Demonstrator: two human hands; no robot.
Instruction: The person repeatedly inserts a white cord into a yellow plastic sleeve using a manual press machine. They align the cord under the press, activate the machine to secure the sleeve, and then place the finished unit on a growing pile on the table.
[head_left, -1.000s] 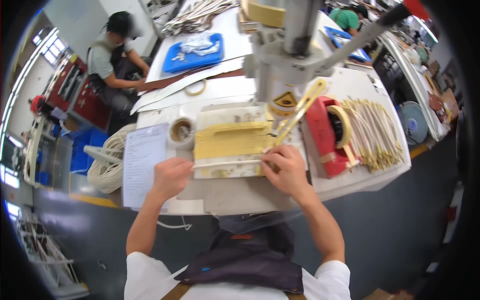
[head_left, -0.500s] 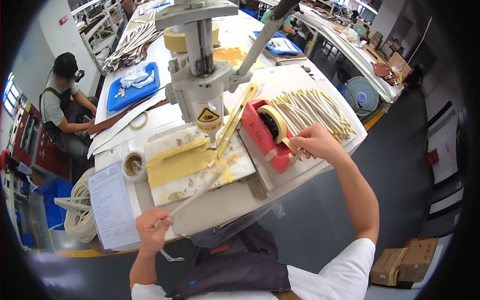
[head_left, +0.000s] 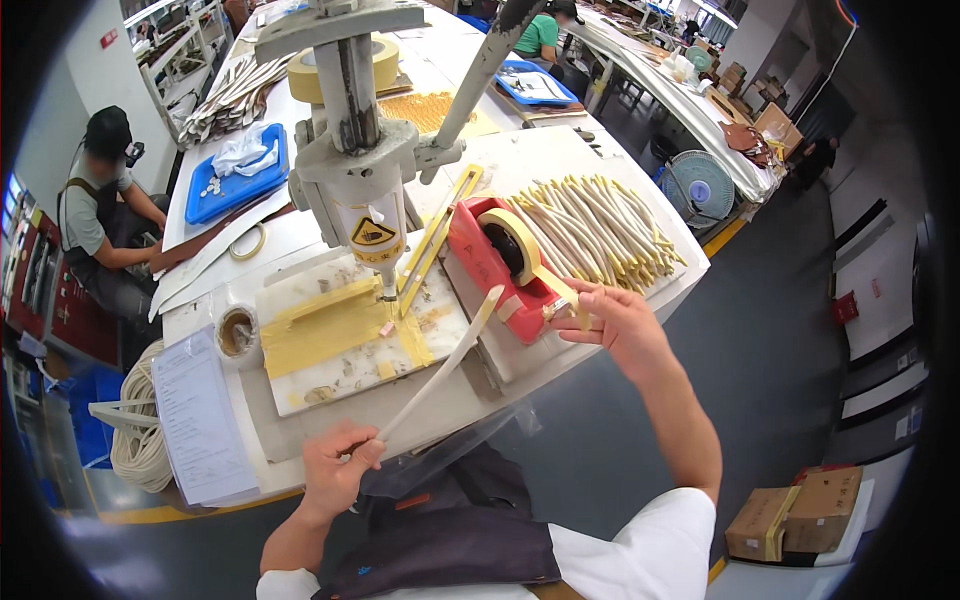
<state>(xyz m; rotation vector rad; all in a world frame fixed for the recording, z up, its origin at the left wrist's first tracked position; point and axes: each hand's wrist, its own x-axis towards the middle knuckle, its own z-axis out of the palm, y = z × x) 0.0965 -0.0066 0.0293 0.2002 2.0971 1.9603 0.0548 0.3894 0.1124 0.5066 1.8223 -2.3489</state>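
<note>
My left hand (head_left: pixel 340 468) grips a white cord (head_left: pixel 438 380) near the table's front edge. The cord slants up to the right, its yellowish tip close to the red tape dispenser (head_left: pixel 470 250). At the dispenser's front end, my right hand (head_left: pixel 628 328) pinches the free end of the yellow tape (head_left: pixel 556 282) between thumb and finger, the other fingers stretched out. The tape still runs back to its roll. Behind the dispenser lies a pile of cut white cords (head_left: pixel 600 240) with yellow ends. Left of it, a grey press (head_left: pixel 362 180) stands over a white slab (head_left: pixel 300 392) partly covered with yellow tape.
A paper sheet (head_left: pixel 202 425), a wrapped roll (head_left: pixel 238 335) and a coil of white cord (head_left: pixel 140 430) are at the left. Farther back is a blue tray (head_left: pixel 235 190). A person (head_left: pixel 108 215) sits left of the table. A fan (head_left: pixel 698 188) stands right; cartons (head_left: pixel 795 515) sit lower right.
My left hand has moved right and raised the cord's tip toward the dispenser. My right hand has drawn the tape end slightly away from the dispenser. The whole view has shifted a little.
</note>
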